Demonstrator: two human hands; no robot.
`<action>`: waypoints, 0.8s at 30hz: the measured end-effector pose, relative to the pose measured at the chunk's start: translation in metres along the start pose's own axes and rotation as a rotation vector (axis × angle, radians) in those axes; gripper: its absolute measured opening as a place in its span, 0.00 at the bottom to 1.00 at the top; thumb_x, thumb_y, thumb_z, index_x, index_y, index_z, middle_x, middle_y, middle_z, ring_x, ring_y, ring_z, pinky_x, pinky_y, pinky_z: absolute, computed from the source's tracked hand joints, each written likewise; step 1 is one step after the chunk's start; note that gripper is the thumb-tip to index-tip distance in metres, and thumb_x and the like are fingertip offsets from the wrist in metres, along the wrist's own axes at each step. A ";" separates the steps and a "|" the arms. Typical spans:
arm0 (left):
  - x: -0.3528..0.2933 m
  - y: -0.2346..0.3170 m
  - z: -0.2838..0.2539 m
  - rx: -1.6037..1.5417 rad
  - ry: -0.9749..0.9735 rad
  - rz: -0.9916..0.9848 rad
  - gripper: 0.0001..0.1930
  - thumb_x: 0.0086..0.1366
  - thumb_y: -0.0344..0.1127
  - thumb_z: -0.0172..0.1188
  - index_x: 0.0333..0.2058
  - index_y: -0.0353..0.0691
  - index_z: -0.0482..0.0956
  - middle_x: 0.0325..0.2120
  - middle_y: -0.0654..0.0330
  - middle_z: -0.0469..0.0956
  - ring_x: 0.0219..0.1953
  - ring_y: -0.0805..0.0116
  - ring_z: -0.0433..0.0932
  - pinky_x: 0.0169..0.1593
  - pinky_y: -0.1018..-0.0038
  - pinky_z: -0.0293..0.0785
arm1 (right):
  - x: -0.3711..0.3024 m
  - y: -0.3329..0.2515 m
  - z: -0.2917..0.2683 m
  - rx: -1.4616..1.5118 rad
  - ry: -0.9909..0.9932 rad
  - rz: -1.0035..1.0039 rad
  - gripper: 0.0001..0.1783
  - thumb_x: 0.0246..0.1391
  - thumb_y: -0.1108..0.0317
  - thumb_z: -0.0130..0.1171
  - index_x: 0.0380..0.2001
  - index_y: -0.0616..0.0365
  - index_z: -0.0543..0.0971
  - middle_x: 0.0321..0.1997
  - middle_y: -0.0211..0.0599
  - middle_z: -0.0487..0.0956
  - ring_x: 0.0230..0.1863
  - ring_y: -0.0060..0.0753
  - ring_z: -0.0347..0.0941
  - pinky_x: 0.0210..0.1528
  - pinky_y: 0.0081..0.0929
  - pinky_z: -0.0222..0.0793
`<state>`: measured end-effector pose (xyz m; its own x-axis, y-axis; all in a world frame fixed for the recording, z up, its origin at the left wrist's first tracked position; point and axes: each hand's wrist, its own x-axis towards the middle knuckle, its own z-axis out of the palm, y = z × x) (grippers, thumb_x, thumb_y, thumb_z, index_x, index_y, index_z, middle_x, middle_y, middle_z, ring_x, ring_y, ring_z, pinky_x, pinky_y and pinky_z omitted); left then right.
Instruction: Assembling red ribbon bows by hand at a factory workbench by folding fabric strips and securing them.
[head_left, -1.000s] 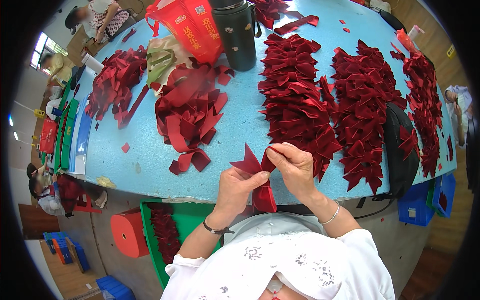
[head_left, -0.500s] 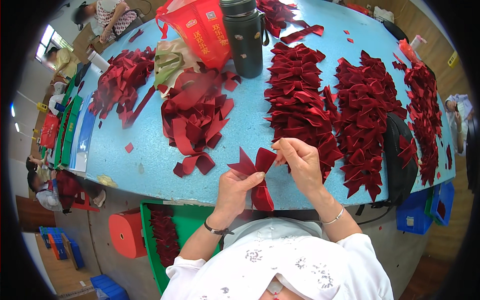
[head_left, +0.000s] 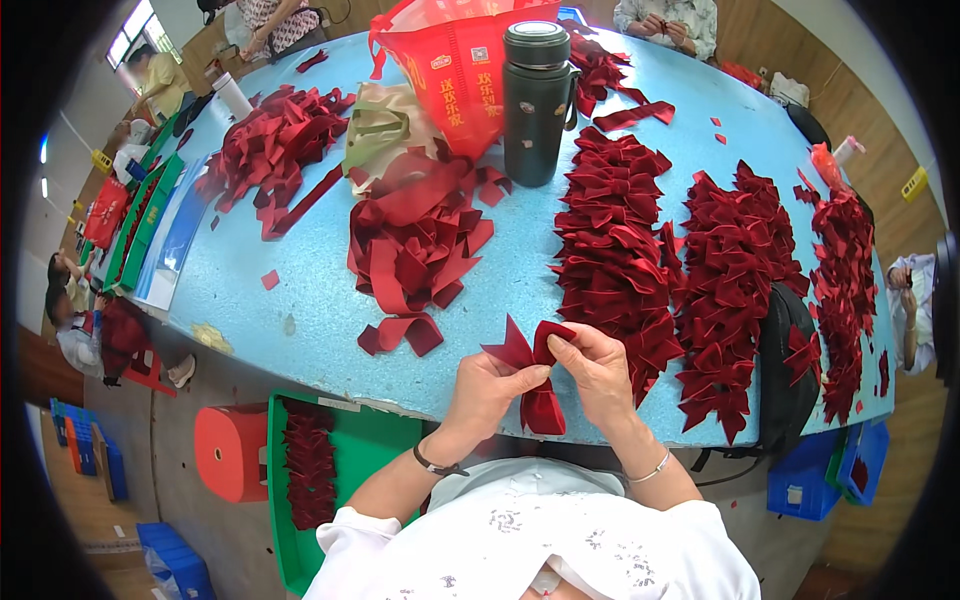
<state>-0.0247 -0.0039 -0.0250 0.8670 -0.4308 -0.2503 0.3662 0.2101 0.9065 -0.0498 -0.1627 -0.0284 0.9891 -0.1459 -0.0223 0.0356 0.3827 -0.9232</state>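
Between my two hands, just over the table's near edge, is a dark red velvet ribbon bow. My left hand pinches it near its middle, with one pointed ribbon end sticking out above the fingers. The fingers of my right hand are closed on the bow's upper right loop. The other loop hangs down below my left thumb. A loose pile of cut red ribbon strips lies beyond my hands, a little to the left. Right of my hands runs a thick row of finished-looking red bows.
More bow rows lie to the right, beside a black bag. A dark green thermos and a red shopping bag stand at the back of the blue table. A green crate sits below the near edge. Other people sit around.
My right hand has come down and in from beside the bow and now grips its upper loop. My left hand still holds the bow. The whole view has shifted slightly.
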 end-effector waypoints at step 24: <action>0.005 0.014 0.005 0.137 -0.071 0.062 0.12 0.58 0.28 0.66 0.39 0.28 0.80 0.30 0.59 0.82 0.32 0.77 0.78 0.38 0.79 0.75 | 0.006 0.005 -0.008 -0.026 -0.049 -0.072 0.09 0.56 0.76 0.61 0.40 0.64 0.81 0.34 0.26 0.78 0.35 0.15 0.70 0.37 0.16 0.66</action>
<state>-0.0167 -0.0073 -0.0117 0.8587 -0.4828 -0.1718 0.2586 0.1187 0.9587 -0.0453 -0.1690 -0.0359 0.9899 -0.1272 0.0627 0.1039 0.3491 -0.9313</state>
